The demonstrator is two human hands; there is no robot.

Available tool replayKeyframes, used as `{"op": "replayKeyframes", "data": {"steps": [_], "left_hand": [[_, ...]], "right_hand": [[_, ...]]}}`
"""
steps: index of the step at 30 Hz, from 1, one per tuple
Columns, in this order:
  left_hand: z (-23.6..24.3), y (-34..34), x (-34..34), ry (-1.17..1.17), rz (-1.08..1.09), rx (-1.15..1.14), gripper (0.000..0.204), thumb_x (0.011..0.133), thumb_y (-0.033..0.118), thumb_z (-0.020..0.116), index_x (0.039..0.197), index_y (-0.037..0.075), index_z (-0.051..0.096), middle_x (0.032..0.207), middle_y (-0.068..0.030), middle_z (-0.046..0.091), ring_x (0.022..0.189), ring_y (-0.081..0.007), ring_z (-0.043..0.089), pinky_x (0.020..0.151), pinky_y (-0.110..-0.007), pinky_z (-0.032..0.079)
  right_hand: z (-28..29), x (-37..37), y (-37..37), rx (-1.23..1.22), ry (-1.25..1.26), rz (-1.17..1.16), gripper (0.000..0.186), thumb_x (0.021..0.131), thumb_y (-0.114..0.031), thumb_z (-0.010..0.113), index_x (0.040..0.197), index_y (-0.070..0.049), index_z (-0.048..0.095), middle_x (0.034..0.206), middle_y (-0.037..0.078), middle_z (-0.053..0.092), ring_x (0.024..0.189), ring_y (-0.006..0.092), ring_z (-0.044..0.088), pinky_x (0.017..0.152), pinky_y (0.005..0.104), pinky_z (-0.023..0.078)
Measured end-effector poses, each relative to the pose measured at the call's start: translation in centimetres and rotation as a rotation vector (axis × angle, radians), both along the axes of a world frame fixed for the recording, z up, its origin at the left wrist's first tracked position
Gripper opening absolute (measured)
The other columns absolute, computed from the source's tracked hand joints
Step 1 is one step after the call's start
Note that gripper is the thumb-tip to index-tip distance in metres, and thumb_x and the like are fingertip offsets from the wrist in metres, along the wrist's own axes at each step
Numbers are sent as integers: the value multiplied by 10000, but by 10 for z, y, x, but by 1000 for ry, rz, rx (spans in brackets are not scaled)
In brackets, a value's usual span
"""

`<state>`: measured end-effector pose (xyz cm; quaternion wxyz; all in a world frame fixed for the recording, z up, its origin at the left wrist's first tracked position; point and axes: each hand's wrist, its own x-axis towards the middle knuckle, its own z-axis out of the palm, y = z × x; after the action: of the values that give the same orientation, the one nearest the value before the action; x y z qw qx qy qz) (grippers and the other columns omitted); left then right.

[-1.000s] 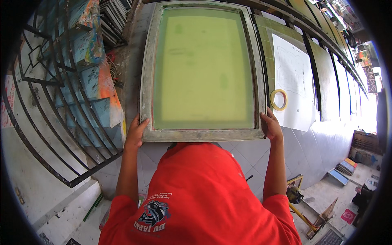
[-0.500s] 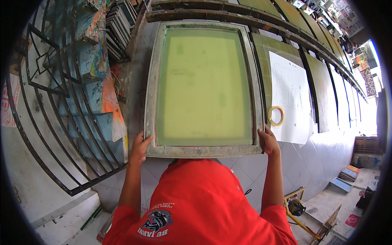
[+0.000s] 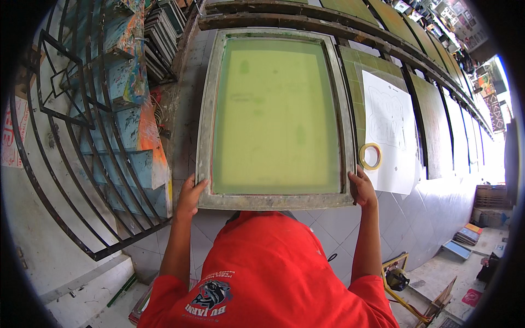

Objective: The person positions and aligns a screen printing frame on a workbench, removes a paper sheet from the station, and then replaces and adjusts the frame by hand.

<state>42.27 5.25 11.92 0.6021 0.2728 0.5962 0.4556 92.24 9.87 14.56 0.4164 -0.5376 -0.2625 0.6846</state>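
Note:
Both my hands hold a large silk-screen frame (image 3: 273, 203), a worn grey rectangle stretched with yellow-green mesh (image 3: 276, 115). Faint darker marks show on the mesh. My left hand (image 3: 190, 195) grips the near left corner, thumb on top of the rim. At the near right corner, my right hand (image 3: 362, 188) is closed round the side rail, its thumb also on top. The fingers under the frame are mostly hidden. A roll of yellowish tape (image 3: 370, 156) lies just right of my right hand, on a white sheet of paper (image 3: 387, 120) with faint line drawings.
Dark rails (image 3: 328, 30) run along greenish panels (image 3: 432, 109) beyond and to the right. On the left stand a black metal grille (image 3: 131, 239) and paint-stained blue steps (image 3: 127, 158). Several stacked frames (image 3: 162, 46) lean at the far left. Items lie on the floor (image 3: 432, 279) at lower right.
The screen frame has shifted very slightly to the right with both hands still on it. The faint marks on its mesh look a little different. The tape and paper stay put.

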Motion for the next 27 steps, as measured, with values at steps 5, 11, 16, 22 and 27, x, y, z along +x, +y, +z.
{"op": "replayKeyframes", "data": {"steps": [5, 11, 16, 22, 27], "left_hand": [[1, 2, 1, 12, 1, -5, 314, 866, 130, 603, 1147, -4, 566, 1032, -55, 622, 901, -119, 574, 775, -268, 461], [-1, 2, -3, 36, -48, -43, 418, 868, 139, 608, 1247, -8, 507, 1134, -93, 600, 998, -174, 586, 854, -310, 466], [7, 5, 4, 32, 8, -21, 320, 866, 121, 606, 1155, -5, 550, 1050, -64, 617, 919, -132, 584, 785, -281, 472], [6, 7, 3, 4, -12, -5, 326, 866, 118, 607, 1160, -10, 545, 1055, -79, 616, 930, -138, 584, 794, -285, 472], [10, 9, 8, 6, -8, -15, 318, 865, 117, 610, 1149, -13, 548, 1054, -81, 616, 921, -136, 585, 787, -283, 474]], "right_hand": [[-5, 3, 1, -5, -24, -5, 459, 923, -20, 439, 1369, 21, 337, 1317, 119, 467, 1209, 201, 446, 1031, 301, 331], [-10, 5, 3, 5, 1, -17, 434, 926, -25, 441, 1349, 25, 360, 1285, 119, 489, 1193, 198, 459, 1026, 305, 338], [-15, 9, 4, -21, -48, -42, 386, 919, -94, 523, 1271, 40, 436, 1102, 120, 586, 961, 179, 589, 821, 292, 478], [-15, 13, 7, -66, -92, 11, 327, 921, -144, 526, 1190, 37, 492, 1006, 104, 608, 861, 168, 607, 749, 287, 494], [-28, 24, 7, -65, -106, 12, 289, 922, -147, 524, 1151, 29, 507, 978, 91, 605, 838, 164, 603, 719, 293, 493]]}}
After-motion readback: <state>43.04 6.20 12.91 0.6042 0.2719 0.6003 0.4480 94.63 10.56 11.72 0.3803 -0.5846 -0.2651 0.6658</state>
